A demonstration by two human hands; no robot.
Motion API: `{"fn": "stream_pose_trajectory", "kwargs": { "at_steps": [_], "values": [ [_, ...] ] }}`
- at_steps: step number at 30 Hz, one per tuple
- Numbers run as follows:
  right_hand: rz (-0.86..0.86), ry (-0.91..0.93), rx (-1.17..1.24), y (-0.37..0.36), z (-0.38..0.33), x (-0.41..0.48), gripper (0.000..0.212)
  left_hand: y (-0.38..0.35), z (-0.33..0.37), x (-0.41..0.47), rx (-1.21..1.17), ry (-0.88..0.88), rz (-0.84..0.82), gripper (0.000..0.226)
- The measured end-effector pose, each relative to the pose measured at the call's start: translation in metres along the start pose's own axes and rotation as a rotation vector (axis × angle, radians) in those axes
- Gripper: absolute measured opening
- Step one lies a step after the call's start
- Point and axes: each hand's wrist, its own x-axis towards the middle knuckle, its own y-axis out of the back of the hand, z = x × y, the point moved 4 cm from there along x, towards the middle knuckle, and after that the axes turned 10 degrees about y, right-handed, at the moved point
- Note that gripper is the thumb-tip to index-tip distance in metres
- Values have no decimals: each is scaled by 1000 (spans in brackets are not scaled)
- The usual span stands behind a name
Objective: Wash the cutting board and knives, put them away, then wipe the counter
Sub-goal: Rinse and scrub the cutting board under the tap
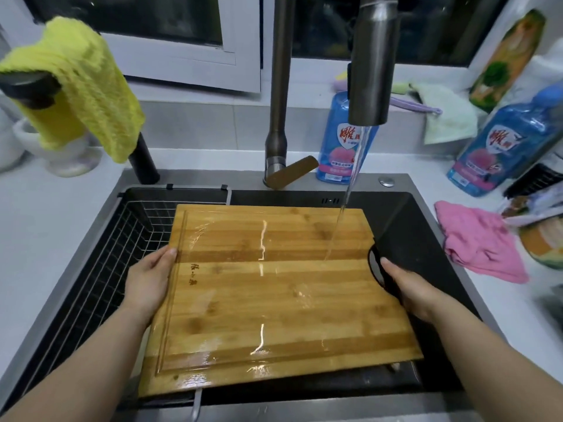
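Note:
A large wet bamboo cutting board (274,296) lies nearly flat over the dark sink (408,214). My left hand (149,281) grips its left edge, thumb on top. My right hand (411,287) holds the right edge at the black handle loop (374,266). A stream of water (344,205) runs from the faucet head (373,59) onto the board's right part. No knives are visible.
A wire basket (122,254) sits in the sink's left side. A yellow cloth (82,86) hangs at the back left. Two blue soap bottles (338,141) (499,147) stand behind the sink. A pink cloth (478,242) lies on the white counter at right, beside clutter.

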Motion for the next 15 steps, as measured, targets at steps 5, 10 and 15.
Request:
{"fn": "stream_pose_trajectory", "kwargs": {
  "at_steps": [5, 10, 15],
  "values": [
    [-51, 26, 1, 7, -1, -4, 48, -5, 7, 5, 217, -69, 8, 38],
    [120, 131, 215, 29, -33, -9, 54, -23, 17, 3, 700, -148, 87, 47],
    [55, 227, 210, 25, -63, -21, 27, -101, 45, -79, 734, -589, -216, 61]
  ]
}}
